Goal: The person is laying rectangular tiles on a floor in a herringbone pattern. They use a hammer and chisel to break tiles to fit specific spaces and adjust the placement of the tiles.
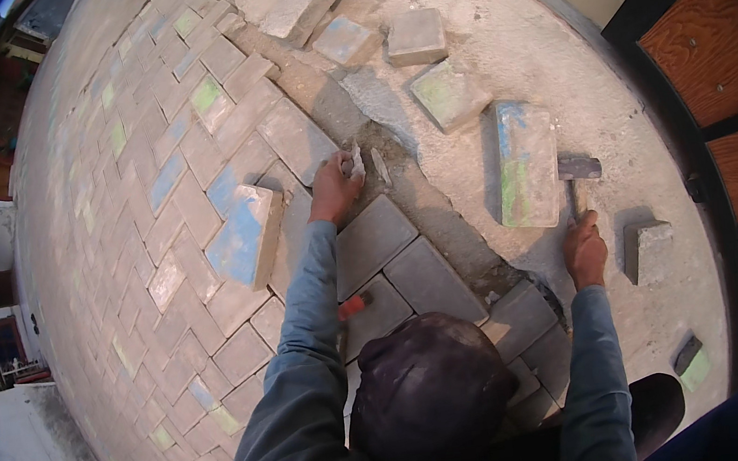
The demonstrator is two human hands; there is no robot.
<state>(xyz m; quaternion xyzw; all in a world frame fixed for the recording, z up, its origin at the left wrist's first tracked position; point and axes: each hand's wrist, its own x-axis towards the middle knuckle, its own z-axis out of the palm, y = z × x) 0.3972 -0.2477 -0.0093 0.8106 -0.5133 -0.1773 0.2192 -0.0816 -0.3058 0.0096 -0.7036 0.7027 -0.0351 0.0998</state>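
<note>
My left hand [334,188] is closed on a small pale stone chip [355,161] at the edge of the laid paving blocks [375,241]. Another thin pale chip [381,166] is beside it, over the strip of bare grey bedding [431,198]. To the right, my right hand [585,249] grips the handle of a hammer [579,167]. The hammer's dark head is next to a large loose block [526,166] with blue and green paint. A blue-painted block [245,236] rests on top of the laid pavement, left of my left forearm.
Several loose blocks lie on the rough concrete at the far right, among them a square one [415,37] and a greenish one [449,95]. A dark rounded shape [434,391] hides the ground between my arms. An orange-red object [354,305] lies near my left forearm. Wooden panels [709,46] stand at right.
</note>
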